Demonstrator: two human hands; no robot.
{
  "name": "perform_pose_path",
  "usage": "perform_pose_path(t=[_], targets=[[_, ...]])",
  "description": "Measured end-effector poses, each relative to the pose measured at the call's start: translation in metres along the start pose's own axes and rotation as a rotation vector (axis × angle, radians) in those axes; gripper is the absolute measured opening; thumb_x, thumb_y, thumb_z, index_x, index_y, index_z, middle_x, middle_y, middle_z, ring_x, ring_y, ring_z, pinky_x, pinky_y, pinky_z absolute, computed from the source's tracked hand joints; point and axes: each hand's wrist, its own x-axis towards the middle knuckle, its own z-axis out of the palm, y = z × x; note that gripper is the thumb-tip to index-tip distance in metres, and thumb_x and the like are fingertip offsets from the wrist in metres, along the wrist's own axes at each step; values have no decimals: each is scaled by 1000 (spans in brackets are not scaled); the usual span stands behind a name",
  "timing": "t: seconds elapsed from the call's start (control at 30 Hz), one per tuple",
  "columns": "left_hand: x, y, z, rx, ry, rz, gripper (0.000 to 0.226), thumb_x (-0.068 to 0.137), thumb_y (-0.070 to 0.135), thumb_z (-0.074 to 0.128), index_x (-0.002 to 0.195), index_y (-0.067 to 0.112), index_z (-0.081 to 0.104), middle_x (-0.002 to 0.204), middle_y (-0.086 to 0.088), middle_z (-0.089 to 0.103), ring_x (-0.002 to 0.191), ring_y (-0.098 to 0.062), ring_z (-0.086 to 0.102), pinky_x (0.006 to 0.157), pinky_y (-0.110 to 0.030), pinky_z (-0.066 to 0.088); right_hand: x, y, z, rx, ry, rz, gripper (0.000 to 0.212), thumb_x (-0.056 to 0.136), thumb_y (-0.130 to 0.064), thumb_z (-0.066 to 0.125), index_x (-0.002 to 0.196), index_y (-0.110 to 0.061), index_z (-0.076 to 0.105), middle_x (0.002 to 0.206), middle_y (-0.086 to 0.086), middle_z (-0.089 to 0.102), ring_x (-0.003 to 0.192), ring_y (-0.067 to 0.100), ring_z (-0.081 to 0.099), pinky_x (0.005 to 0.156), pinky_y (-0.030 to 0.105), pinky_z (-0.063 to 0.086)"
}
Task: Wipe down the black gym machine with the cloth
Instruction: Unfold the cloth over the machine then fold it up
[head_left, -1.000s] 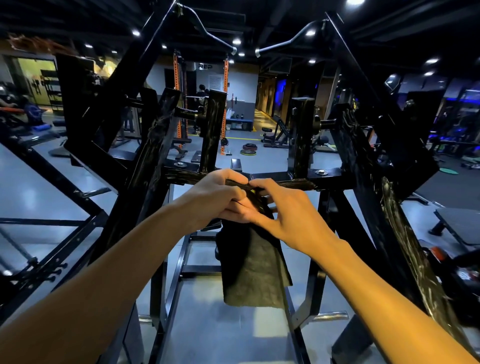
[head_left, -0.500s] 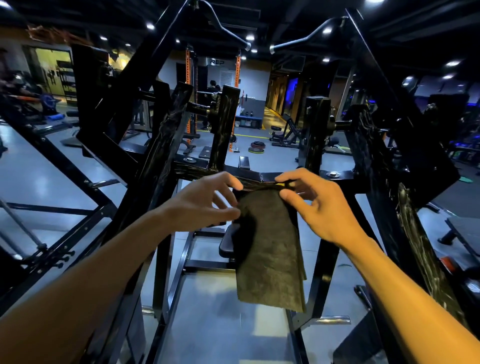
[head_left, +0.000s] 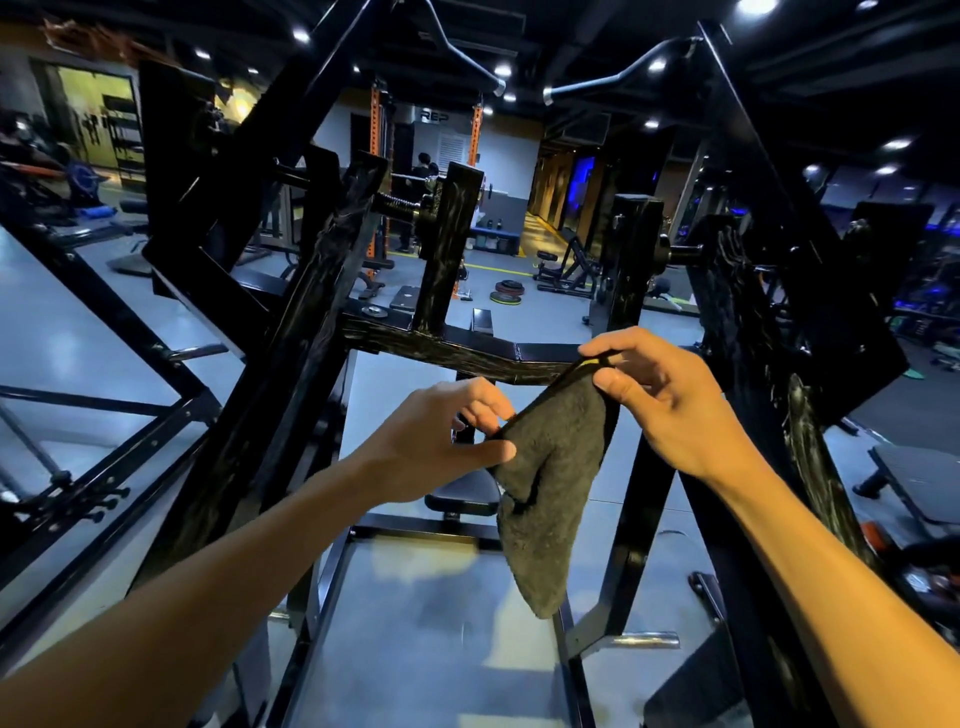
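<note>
Daylight is showing between the black gym machine's (head_left: 457, 358) scuffed crossbar and the fuzzy grey cloth (head_left: 550, 488), which is hanging in a limp point just below it, while my right hand (head_left: 670, 400) is pinching its top corner and my left hand (head_left: 441, 441) is pinching its side edge.

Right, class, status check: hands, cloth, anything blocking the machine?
Both hands, left and right, pinching the cloth. Cloth hanging free, off the crossbar. Nothing blocking.
</note>
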Motion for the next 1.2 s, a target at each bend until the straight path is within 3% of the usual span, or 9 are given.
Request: perform_pose_path(t=[0.1, 0.2, 0.37, 0.53, 0.67, 0.8, 0.97, 1.1, 1.2], targets=[[-3, 4, 8, 33, 74, 80, 17, 84, 35, 81, 92, 28, 68, 94, 6, 71, 89, -7, 63, 76, -23, 51, -1, 0, 0, 29, 29, 16, 21, 101, -15, 64, 118, -23, 69, 106, -9, 71, 102, 9, 67, 85, 16, 51], [-9, 8, 18, 195, 202, 187, 23, 87, 48, 70, 93, 25, 70, 87, 13, 66, 86, -10, 59, 73, -31, 53, -2, 5, 2, 49, 71, 26, 21, 101, -15, 63, 118, -26, 68, 105, -10, 71, 102, 13, 69, 86, 25, 54], [-17, 10, 42, 390, 271, 386, 26, 89, 39, 73, 100, 16, 78, 95, 6, 69, 91, -15, 55, 74, -32, 54, -4, 17, 11, 42, 110, 48, 23, 101, -16, 63, 117, -32, 68, 104, -14, 68, 103, 15, 67, 84, 31, 56], [-20, 3, 47, 327, 248, 295, 26, 89, 35, 76, 112, 21, 77, 116, 3, 66, 102, -18, 56, 79, -34, 56, -6, 17, 10, 58, 127, 42, 22, 101, -13, 62, 118, -26, 68, 99, -23, 66, 95, 8, 67, 79, 16, 49], [-21, 5, 46, 329, 241, 198, 28, 90, 38, 72, 112, 22, 76, 108, 7, 68, 96, -15, 56, 75, -33, 54, -6, 17, 9, 58, 126, 50, 22, 101, -12, 62, 118, -24, 68, 100, -21, 67, 96, 9, 68, 81, 16, 50], [-19, 4, 46, 362, 281, 135, 25, 89, 36, 73, 110, 21, 75, 104, 5, 69, 94, -13, 54, 74, -19, 46, -5, 18, 10, 59, 138, 50, 21, 102, -14, 62, 119, -23, 68, 101, -15, 69, 98, 13, 69, 82, 19, 52], [-18, 4, 42, 316, 261, 3, 19, 89, 31, 78, 105, 25, 70, 101, 8, 69, 92, -14, 59, 74, -31, 54, -5, 15, 13, 59, 135, 47, 20, 101, -14, 62, 117, -26, 68, 97, -17, 69, 94, 8, 68, 78, 15, 50], [-12, 4, 41, 250, 181, -133, 31, 86, 28, 81, 93, 31, 51, 91, 8, 63, 86, -16, 57, 78, -40, 55, -5, 14, 18, 42, 122, 25, 23, 102, -16, 62, 115, -34, 66, 100, -19, 69, 100, 11, 68, 84, 20, 52], [-8, 6, 41, 227, 164, -182, 34, 84, 25, 83, 93, 32, 51, 83, 9, 63, 80, -12, 56, 74, -37, 55, -4, 15, 20, 10, 113, 9, 25, 102, -17, 62, 116, -37, 65, 106, -16, 70, 107, 14, 68, 91, 30, 55]])
